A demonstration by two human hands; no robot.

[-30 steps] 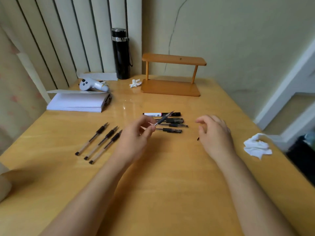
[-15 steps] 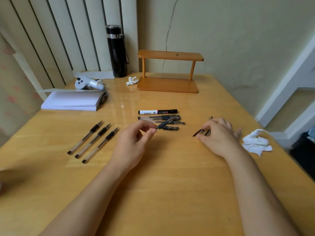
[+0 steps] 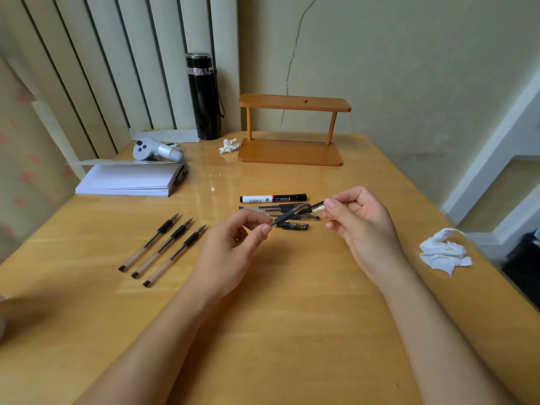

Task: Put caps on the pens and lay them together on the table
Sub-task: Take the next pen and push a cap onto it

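Note:
My left hand (image 3: 230,252) pinches an uncapped pen (image 3: 287,215) by its barrel, tip pointing up and to the right. My right hand (image 3: 362,229) holds a pen cap (image 3: 318,206) between thumb and forefinger, its mouth just right of the pen's tip, a small gap between them. Behind the hands lies a group of capped pens (image 3: 292,219) with a black-and-white marker (image 3: 273,198) at the back. Three uncapped pens (image 3: 163,248) lie side by side on the wooden table (image 3: 280,331) to the left.
A stack of white paper (image 3: 128,181), a white controller (image 3: 156,149) and a black flask (image 3: 204,96) stand at the back left. A small wooden shelf (image 3: 292,133) sits at the back centre. One crumpled tissue (image 3: 444,252) lies near the right edge; another crumpled tissue (image 3: 229,146) lies by the shelf.
My right hand picked a cap off the table and lifted it leftward to the pen's tip. My left hand kept hold of the pen.

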